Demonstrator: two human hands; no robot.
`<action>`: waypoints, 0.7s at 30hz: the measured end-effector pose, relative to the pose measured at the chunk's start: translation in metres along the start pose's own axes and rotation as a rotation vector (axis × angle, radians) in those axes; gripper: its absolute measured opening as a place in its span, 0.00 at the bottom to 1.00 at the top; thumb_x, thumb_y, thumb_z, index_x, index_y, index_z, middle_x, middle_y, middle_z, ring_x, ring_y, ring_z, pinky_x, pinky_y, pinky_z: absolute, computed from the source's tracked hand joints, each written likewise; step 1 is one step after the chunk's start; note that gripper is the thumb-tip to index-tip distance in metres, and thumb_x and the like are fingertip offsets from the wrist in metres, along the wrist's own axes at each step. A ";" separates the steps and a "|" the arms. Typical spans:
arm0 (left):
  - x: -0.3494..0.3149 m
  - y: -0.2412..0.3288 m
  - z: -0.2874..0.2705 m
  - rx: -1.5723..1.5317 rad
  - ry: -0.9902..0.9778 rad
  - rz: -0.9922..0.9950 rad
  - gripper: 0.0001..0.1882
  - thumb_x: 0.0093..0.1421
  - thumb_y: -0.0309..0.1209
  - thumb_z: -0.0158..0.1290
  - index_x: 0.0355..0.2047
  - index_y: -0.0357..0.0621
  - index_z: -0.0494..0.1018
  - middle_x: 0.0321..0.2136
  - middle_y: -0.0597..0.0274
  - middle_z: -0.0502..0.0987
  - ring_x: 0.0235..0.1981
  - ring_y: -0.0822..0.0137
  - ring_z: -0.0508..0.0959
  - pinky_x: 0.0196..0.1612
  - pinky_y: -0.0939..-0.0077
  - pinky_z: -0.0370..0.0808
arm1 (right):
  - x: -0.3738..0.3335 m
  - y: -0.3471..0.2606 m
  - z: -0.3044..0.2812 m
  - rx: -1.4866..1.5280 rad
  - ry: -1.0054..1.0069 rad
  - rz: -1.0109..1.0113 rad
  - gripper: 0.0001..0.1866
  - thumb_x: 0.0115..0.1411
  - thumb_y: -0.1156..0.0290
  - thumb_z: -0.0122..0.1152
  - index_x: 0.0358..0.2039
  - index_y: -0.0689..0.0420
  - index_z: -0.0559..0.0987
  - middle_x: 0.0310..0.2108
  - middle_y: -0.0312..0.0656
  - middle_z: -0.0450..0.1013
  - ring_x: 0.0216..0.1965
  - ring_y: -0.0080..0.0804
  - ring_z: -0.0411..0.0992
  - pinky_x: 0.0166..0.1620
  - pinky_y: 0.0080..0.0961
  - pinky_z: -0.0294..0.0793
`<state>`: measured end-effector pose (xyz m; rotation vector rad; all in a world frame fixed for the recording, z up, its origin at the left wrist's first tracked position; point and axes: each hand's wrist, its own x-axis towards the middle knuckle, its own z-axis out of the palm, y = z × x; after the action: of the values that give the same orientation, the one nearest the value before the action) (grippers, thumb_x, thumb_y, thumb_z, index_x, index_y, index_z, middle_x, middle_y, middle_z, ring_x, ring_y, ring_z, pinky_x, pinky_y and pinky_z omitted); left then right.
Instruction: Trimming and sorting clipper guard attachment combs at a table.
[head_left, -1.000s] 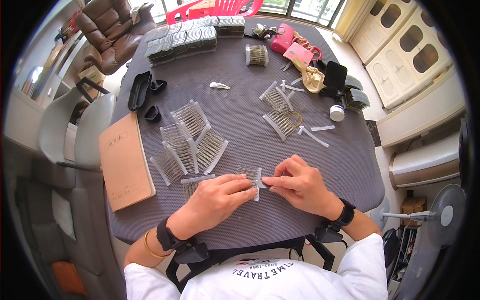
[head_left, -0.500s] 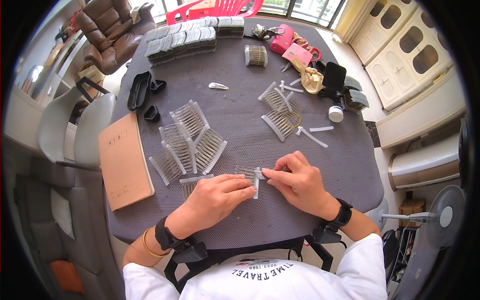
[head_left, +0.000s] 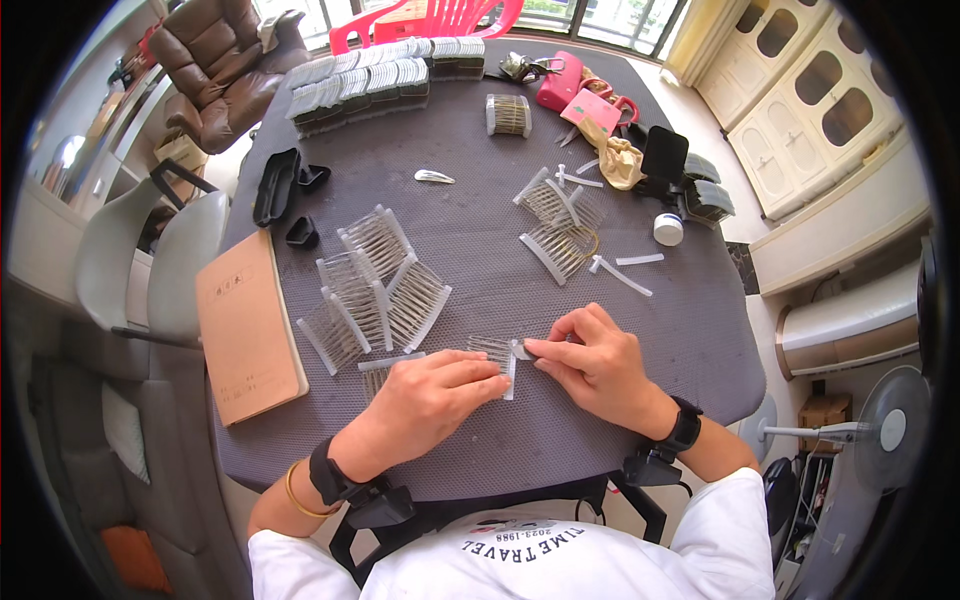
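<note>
Here's the right hand, thumb and fingers pinching a small grey piece right by the far end of the comb's white edge. The left hand lies over the comb from its left, fingertips nearer that edge's near end, though whether they grip or merely press, I can't tell. That edge runs lengthwise away from the person, between both sets of fingertips, with a pile of combs beyond the comb to its left.

Bright windows stand behind a red chair, with a brown armchair left and cream cabinets right.
</note>
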<state>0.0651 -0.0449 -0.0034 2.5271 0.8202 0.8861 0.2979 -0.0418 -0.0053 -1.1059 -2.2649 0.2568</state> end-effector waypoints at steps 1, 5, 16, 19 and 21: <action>0.000 0.000 0.000 0.000 -0.001 0.005 0.09 0.50 0.27 0.57 0.34 0.45 0.78 0.32 0.61 0.79 0.36 0.63 0.80 0.37 0.73 0.79 | 0.001 -0.001 0.000 0.003 -0.002 -0.003 0.07 0.50 0.67 0.65 0.32 0.48 0.82 0.25 0.30 0.68 0.26 0.22 0.66 0.20 0.16 0.67; -0.002 -0.001 0.000 0.016 0.003 0.031 0.10 0.49 0.26 0.55 0.34 0.43 0.76 0.33 0.62 0.78 0.38 0.64 0.79 0.37 0.76 0.78 | 0.002 -0.003 0.000 -0.005 -0.003 0.002 0.08 0.49 0.68 0.65 0.33 0.48 0.82 0.25 0.30 0.68 0.27 0.22 0.66 0.20 0.17 0.68; -0.001 0.000 -0.001 0.024 -0.006 0.032 0.09 0.49 0.26 0.56 0.34 0.44 0.77 0.32 0.63 0.79 0.35 0.64 0.79 0.35 0.75 0.78 | 0.004 0.000 0.004 -0.081 0.015 0.023 0.10 0.49 0.68 0.65 0.34 0.48 0.81 0.26 0.30 0.68 0.28 0.22 0.66 0.20 0.17 0.68; -0.001 0.001 -0.001 0.024 0.002 0.032 0.09 0.49 0.26 0.56 0.33 0.44 0.77 0.31 0.63 0.79 0.35 0.65 0.79 0.35 0.75 0.78 | 0.003 0.002 0.003 0.007 0.038 0.012 0.09 0.48 0.68 0.65 0.33 0.48 0.82 0.26 0.30 0.68 0.27 0.22 0.66 0.20 0.18 0.67; -0.001 0.000 -0.001 0.033 -0.003 0.037 0.10 0.48 0.26 0.56 0.33 0.44 0.76 0.32 0.63 0.78 0.36 0.65 0.79 0.35 0.76 0.78 | 0.000 0.001 0.000 0.045 0.003 0.000 0.07 0.48 0.67 0.66 0.31 0.48 0.82 0.25 0.30 0.68 0.26 0.22 0.66 0.19 0.18 0.67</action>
<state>0.0645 -0.0456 -0.0030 2.5793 0.7954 0.8881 0.2984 -0.0413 -0.0053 -1.0819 -2.2455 0.3048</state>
